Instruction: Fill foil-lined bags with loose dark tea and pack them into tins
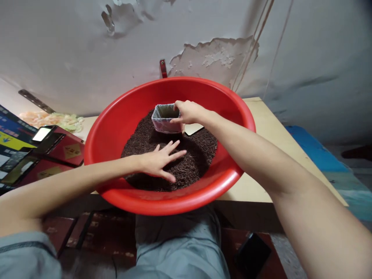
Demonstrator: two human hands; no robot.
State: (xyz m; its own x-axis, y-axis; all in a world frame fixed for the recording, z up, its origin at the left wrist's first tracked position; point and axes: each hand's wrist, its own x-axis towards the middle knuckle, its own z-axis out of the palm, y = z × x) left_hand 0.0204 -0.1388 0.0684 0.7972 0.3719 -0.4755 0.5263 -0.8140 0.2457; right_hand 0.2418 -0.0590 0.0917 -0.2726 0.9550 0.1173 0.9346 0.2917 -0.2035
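Observation:
A large red basin [112,128] holds a bed of dark, dry loose tea leaves [186,176]. Toward its back stands a small rectangular container lined with a clear plastic bag [164,124]. My right hand [188,112] grips the container's right side, thumb and fingers at the rim. Over the leaves in front of it, my left hand [158,161] is spread with its fingers apart and holds nothing. Whether the left palm touches the leaves I cannot tell. A flat pale piece [193,128] lies on the leaves just right of the container, partly hidden by my right hand.
The basin sits on a pale wooden table [261,116] against a wall with peeling paint [209,58]. Dark red boxes [69,149] and a heap of crumpled wrappers [62,121] are at the left. A blue surface [314,147] lies beyond the table's right edge.

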